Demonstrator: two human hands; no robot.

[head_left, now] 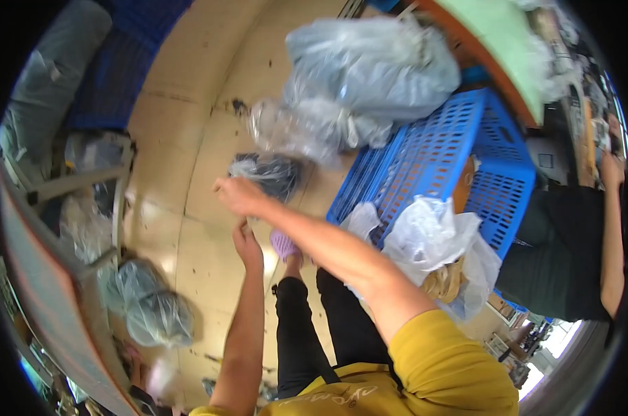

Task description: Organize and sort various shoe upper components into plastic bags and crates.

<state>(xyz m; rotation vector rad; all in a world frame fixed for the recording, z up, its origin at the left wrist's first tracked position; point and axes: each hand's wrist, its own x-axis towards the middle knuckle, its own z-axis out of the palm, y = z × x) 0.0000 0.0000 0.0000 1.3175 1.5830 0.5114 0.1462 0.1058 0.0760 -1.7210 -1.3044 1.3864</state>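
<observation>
My right hand (241,197) is curled closed, reaching across in front of me above the floor. Just beyond it lies a clear plastic bag with dark contents (278,179); I cannot tell whether the hand touches it. Slightly nearer to me is my left hand (245,240), its fingers bent in and its thumb pointing up toward the right hand. Whatever either hand may hold is too small or hidden to make out. Behind the dark bag, a crumpled clear bag (279,128) rests against a large, full grey-blue plastic bag (373,66).
To the right stands a blue perforated plastic crate (425,156) with white plastic bags (432,236) at its near side. A metal-framed table (57,277) runs along the left, with stuffed clear bags (154,315) beside it. A person in dark clothing (556,249) is at the far right.
</observation>
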